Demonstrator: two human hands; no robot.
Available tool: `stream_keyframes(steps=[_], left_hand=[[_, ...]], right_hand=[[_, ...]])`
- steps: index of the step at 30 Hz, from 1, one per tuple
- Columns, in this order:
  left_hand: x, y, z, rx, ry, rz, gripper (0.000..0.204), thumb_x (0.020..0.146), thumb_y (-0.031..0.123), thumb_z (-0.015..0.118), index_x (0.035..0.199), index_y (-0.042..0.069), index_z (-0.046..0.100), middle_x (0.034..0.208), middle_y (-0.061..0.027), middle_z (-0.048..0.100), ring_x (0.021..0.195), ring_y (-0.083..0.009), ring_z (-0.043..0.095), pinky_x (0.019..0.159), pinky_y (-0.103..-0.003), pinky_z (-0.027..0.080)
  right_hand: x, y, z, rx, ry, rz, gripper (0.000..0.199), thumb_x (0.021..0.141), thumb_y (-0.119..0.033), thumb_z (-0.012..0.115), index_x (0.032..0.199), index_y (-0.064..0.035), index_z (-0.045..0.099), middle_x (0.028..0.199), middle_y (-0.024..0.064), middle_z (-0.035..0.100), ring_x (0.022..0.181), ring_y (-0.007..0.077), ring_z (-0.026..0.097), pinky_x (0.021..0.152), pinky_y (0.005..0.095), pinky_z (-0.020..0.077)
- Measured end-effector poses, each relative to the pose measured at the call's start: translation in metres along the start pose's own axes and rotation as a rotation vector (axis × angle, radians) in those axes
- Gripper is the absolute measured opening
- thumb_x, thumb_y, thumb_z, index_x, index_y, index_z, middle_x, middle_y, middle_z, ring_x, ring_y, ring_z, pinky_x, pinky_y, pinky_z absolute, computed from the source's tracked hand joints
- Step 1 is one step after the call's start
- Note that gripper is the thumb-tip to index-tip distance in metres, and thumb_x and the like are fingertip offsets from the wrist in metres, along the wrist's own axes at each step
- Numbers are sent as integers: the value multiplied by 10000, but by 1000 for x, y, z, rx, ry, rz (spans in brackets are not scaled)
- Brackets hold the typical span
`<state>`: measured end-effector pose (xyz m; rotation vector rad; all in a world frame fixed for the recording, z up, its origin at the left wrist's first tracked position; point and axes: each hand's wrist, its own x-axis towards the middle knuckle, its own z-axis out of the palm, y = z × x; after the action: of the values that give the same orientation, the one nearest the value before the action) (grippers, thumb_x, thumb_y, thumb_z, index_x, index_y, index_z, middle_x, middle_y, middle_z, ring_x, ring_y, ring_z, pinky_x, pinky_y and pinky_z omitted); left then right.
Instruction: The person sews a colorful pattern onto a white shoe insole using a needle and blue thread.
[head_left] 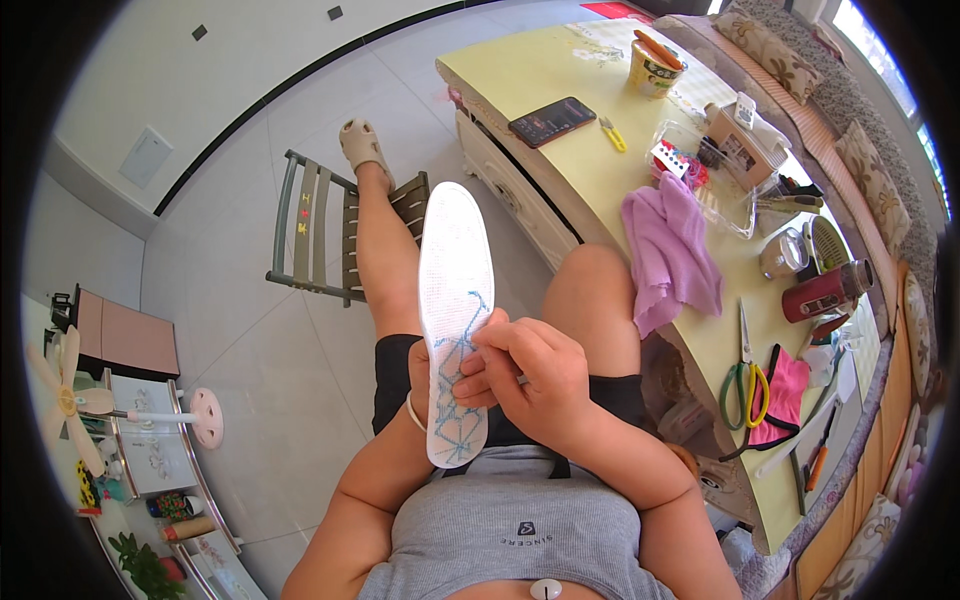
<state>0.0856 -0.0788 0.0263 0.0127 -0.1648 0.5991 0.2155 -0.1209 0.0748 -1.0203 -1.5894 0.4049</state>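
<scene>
Both hands work the white insole above the lap: left hand grips its edge from behind, right hand pinches at the blue stitching, best pulled gently and evenly.

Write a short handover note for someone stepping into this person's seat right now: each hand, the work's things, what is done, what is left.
Left hand: holds the white mesh shoe insole upright from behind.
Right hand: fingers pinched at the insole's front, on the stitching; a needle cannot be made out.
Done: blue thread pattern covers the lower part.
Left: upper part bare.
Green-and-yellow-handled scissors lie on the pale yellow table to the right.
</scene>
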Motion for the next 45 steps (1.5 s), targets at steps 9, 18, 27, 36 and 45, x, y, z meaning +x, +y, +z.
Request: stream_keyframes(steps=[9,18,27,36,45], left_hand=[[-1,0,9,57,76,1,214,908,245,527,921,50,439,673,-36,464,460,-121,466,404,-236,395],[1,-2,9,618,406,236,279,884,60,633,1144,-1,554,988,-114,664,810,-184,652,688,-289,541],[-2,-6,22,747,442,315,298,817,-74,631,1109,-28,592,1072,-130,684,946,-185,671,873,-314,541],[0,-19,23,1250,505,544,252,848,-6,683,1091,-39,621,989,-84,700,839,-107,661,761,-256,548],[-40,130,-30,2398,1234,1410,209,811,148,705,800,-2,561,700,-151,564,638,-357,550,584,-435,427]], right_hand=[[2,-1,-4,-37,1,5,121,812,58,640,909,-10,613,753,94,646,664,219,674,592,305,539],[-18,23,-21,519,-12,607,37,924,12,580,939,9,614,764,-5,613,653,41,540,569,196,422],[-24,29,-20,670,77,709,120,949,-15,573,1064,-5,607,923,5,626,764,57,536,671,207,434],[-6,13,-29,-427,61,-171,183,734,0,690,912,-42,687,1137,132,631,1072,323,545,918,404,438],[-34,37,-229,1003,692,-4,259,920,27,570,1175,29,522,925,66,541,840,122,514,679,267,481]])
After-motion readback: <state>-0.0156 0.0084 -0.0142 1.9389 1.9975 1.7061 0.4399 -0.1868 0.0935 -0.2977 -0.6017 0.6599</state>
